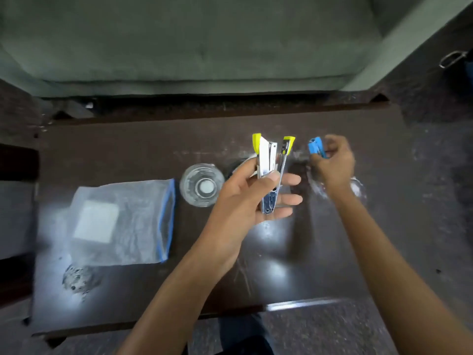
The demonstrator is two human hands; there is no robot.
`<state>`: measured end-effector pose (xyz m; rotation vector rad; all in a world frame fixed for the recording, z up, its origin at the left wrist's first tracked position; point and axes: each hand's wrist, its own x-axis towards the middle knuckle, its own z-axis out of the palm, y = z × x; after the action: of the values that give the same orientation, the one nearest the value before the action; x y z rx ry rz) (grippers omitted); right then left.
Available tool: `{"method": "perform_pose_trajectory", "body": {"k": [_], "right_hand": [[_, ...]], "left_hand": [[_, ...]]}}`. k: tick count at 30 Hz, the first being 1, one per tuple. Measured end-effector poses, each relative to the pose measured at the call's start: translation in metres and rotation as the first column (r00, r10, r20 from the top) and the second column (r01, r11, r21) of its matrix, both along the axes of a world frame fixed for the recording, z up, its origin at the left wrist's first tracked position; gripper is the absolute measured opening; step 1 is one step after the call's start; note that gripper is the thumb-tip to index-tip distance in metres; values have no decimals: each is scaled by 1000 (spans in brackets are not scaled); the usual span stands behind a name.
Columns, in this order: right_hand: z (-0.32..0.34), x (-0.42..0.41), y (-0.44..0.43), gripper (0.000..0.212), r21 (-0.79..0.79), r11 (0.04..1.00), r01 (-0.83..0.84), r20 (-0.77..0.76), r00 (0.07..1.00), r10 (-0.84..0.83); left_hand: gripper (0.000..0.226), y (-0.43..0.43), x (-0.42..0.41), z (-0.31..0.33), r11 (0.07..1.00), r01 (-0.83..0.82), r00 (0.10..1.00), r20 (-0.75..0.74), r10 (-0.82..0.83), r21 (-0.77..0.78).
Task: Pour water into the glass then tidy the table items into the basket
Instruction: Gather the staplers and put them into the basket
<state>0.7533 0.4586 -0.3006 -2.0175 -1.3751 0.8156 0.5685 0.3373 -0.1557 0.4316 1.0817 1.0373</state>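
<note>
Glass [202, 185] sat on table [128, 144], beside plastic bag [120, 221].
My left hand [245, 198] gripped open stapler [268, 170]; right hand [335, 165] pinched blue item [316, 147].

Both hands [252, 193] [332, 162] raised, fingers curled (gripping).

Left hand [245, 198]: bare, no ring or glove | left forearm [174, 290]: bare, no sleeve, entering from 6 o'clock | right hand [335, 165]: bare, no watch | right forearm [391, 265]: bare, sleeveless, entering from 5 o'clock
</note>
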Motion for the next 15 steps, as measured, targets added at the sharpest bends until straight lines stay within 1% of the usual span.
{"method": "perform_pose_trajectory", "body": {"k": [1, 3, 5, 7, 9, 11, 13, 15], "right_hand": [[16, -9, 2, 41, 32, 999, -26, -47, 999, 27], [47, -40, 4, 42, 115, 985, -125, -114, 984, 138], [77, -81, 4, 44, 183, 951, -251, -142, 950, 278], [102, -130, -1, 47, 231, 895, -381, -145, 896, 419], [119, -183, -10, 48, 275, 825, -493, -145, 827, 543], [131, -230, -19, 47, 313, 739, -596, -103, 752, 651], [133, -283, -31, 42, 331, 638, -695, -52, 662, 748], [131, -338, -46, 38, 342, 535, -773, -42, 556, 830]], "left_hand": [[18, -3, -13, 4, 1000, -30, 999, -15, 31, 8], [15, -11, -47, 11, 993, -115, 991, -65, 116, 26], [23, -21, -83, 17, 977, -211, 971, -109, 214, 42], [28, -32, -122, 21, 951, -307, 941, -133, 310, 42], [24, -47, -162, 24, 919, -393, 903, -174, 394, 43], [18, -60, -196, 24, 867, -498, 844, -215, 492, 31], [14, -79, -236, 24, 789, -612, 752, -275, 599, 48], [13, -101, -277, 24, 696, -711, 630, -348, 694, 99]]}}
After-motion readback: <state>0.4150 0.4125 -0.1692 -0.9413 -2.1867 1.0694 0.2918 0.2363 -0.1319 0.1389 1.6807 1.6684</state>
